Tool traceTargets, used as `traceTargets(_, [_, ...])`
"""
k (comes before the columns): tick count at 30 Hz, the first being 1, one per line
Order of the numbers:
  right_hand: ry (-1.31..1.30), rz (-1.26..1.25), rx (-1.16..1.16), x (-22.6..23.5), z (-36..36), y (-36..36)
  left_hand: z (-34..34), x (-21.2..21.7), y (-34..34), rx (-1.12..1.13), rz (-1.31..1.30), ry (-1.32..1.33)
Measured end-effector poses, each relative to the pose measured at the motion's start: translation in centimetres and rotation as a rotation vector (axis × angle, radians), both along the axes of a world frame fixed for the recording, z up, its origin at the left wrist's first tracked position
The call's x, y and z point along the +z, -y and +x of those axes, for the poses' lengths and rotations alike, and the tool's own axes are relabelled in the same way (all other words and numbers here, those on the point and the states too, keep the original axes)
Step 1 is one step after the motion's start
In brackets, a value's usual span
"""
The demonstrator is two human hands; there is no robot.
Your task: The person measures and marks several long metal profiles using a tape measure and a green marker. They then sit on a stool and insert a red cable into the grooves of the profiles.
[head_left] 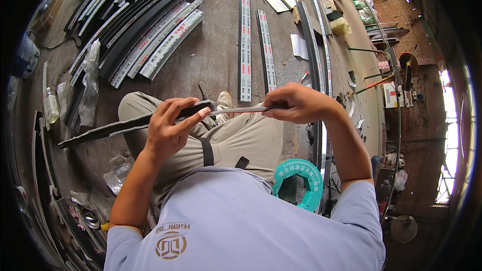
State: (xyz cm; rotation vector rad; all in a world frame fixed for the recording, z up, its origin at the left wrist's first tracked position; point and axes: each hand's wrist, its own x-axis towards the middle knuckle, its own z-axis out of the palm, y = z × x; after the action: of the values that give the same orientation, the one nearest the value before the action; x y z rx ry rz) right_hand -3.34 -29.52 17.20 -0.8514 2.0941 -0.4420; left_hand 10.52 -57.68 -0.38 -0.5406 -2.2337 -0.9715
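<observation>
In front of my lap I hold a thin grey strip (241, 111) with a red edge, stretched between my two hands. My left hand (169, 123) is closed around a long dark profile bar (105, 131), with the grey strip passing at its thumb. The bar slants down to the left, and a grey fuzzy edge runs along it. My right hand (301, 103) pinches the other end of the strip, its fingers curled in. Whether the right fingers also hold something dark cannot be made out.
Many dark profile bars with printed film (155, 45) lie stacked at the far left. Two shorter bars (245, 45) lie ahead, with longer ones (312, 45) to their right. A teal spool ring (314, 183) rests by my right thigh. Plastic wrap (90, 85) and a bottle (51, 105) are at left.
</observation>
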Motion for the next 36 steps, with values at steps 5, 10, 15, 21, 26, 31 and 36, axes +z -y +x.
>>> traceTargets(5, [-0.267, -0.167, 0.169, -3.5, 1.5, 2.8, 0.1, 0.3, 0.0, -0.004, -0.033, 0.01])
traceTargets(10, [-0.337, -0.284, 0.138, -6.2, 2.8, 5.3, 0.1, 0.7, 0.1, -0.03, -0.031, 0.003])
traceTargets(15, [-0.03, -0.077, 0.093, -2.6, 0.6, 2.3, 0.2, 0.6, 0.1, -0.036, -0.007, 0.006])
traceTargets(21, [-0.019, -0.062, 0.008, -2.2, 0.2, 1.2, 0.2, 0.8, 0.0, -0.026, 0.005, -0.001])
traceTargets(26, [-0.389, -0.268, 0.128, -6.3, 1.7, 4.1, 0.0, 1.3, 0.3, -0.048, -0.03, 0.019])
traceTargets(31, [-0.369, -0.329, 0.067, -6.9, 3.5, 5.5, 0.1, 1.3, 0.5, -0.052, -0.009, 0.02])
traceTargets(36, [0.069, -0.054, -0.038, -3.7, 0.7, 2.2, 0.5, 0.7, 0.3, -0.044, -0.004, 0.02])
